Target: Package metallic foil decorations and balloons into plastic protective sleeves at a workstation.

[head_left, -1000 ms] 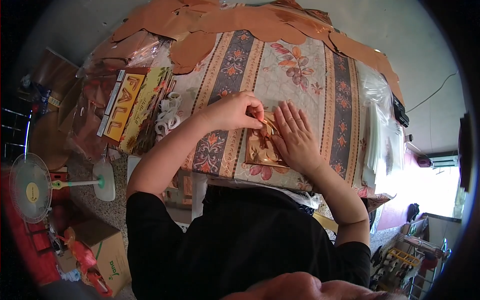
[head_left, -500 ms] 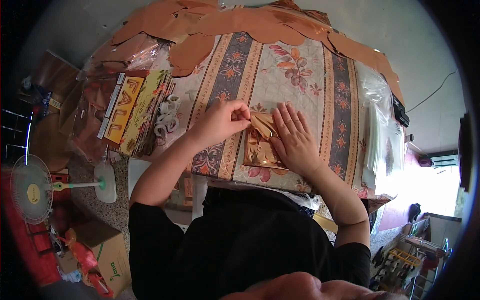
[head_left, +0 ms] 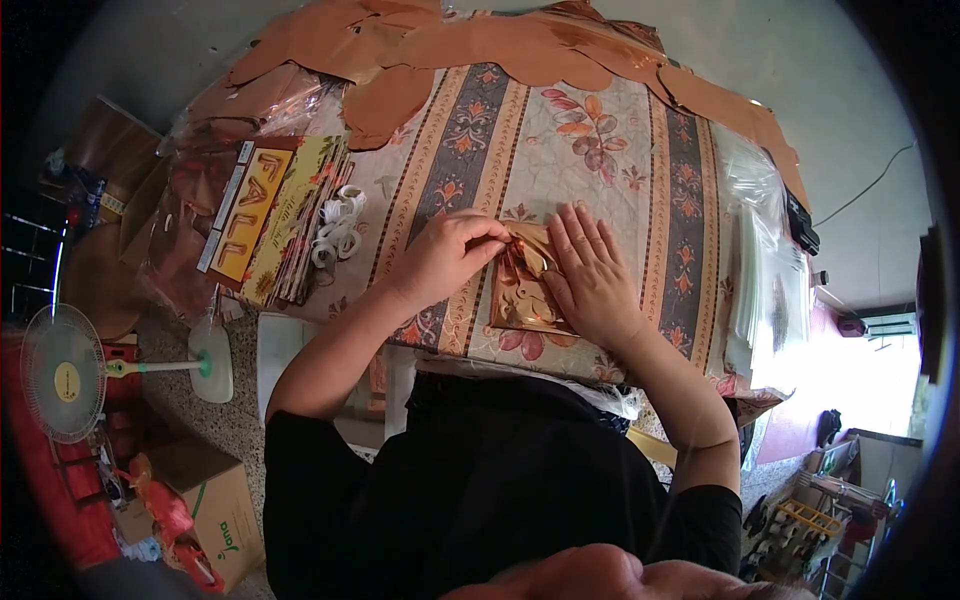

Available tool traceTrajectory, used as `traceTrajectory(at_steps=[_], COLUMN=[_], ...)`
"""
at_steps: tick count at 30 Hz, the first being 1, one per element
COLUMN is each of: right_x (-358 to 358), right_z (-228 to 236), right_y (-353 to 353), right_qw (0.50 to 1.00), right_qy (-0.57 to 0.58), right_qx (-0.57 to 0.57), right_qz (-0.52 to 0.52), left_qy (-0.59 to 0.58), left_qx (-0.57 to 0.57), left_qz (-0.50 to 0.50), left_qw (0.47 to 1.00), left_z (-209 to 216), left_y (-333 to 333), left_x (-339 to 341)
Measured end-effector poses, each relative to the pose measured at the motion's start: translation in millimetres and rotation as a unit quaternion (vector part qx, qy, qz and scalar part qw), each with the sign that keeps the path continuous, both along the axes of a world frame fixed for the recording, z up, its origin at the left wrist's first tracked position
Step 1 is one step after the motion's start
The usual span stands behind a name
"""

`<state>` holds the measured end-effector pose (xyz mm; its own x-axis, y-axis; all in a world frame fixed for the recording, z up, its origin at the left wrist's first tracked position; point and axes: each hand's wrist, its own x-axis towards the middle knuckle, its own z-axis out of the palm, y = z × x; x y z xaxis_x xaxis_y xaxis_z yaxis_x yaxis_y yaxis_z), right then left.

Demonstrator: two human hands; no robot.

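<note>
A folded, shiny copper-coloured piece of foil [head_left: 528,304], which looks like a flat uninflated foil balloon, lies near the table's front edge. My left hand [head_left: 447,256] is closed at its upper left corner, thumb and forefinger pinching the foil there. Flat against its right side rests my right hand [head_left: 597,275], fingers stretched out and pointing away from me. The foil's surface is creased, with a raised fold between the two hands. Part of its right edge is hidden under my right palm.
A patterned tablecloth [head_left: 570,190] covers the table. On the left are printed cards [head_left: 255,220] in a stack and white ribbon coils [head_left: 338,230]. Large flat copper foil shapes [head_left: 500,50] line the far edge. Clear plastic bags [head_left: 765,280] lie right. A fan [head_left: 66,375] stands at left.
My left hand has shifted slightly right, its fingertips now over the foil's upper left corner. The foil between my hands is creased differently. My right hand has stayed almost still.
</note>
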<state>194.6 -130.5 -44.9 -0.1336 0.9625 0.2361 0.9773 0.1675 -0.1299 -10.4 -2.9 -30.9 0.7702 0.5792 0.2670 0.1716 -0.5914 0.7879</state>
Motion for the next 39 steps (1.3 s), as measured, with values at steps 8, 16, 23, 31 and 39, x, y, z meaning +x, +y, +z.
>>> traceTrajectory(at_steps=[8,16,23,31,39], right_x=[0,0,-1,0,-1], right_z=[-1,-1,-1,-1,1], right_y=[0,0,0,0,-1], right_qw=[1.0,1.0,1.0,1.0,0.999], right_qy=[0.002,-0.002,-0.003,0.016,0.025], right_qx=[0.004,0.004,0.002,-0.015,-0.022], right_qz=[0.0,-0.004,-0.009,-0.002,-0.005], left_qy=[0.013,0.064,0.039,-0.019,-0.019], left_qx=[0.081,0.014,0.145,0.354,0.291], left_qz=[-0.057,-0.033,-0.042,-0.114,-0.104], left_qw=[0.995,0.997,0.988,0.928,0.951], left_z=[1,3,0,-7,-15], left_y=[8,4,8,8,0], left_x=[8,15,15,10,-4])
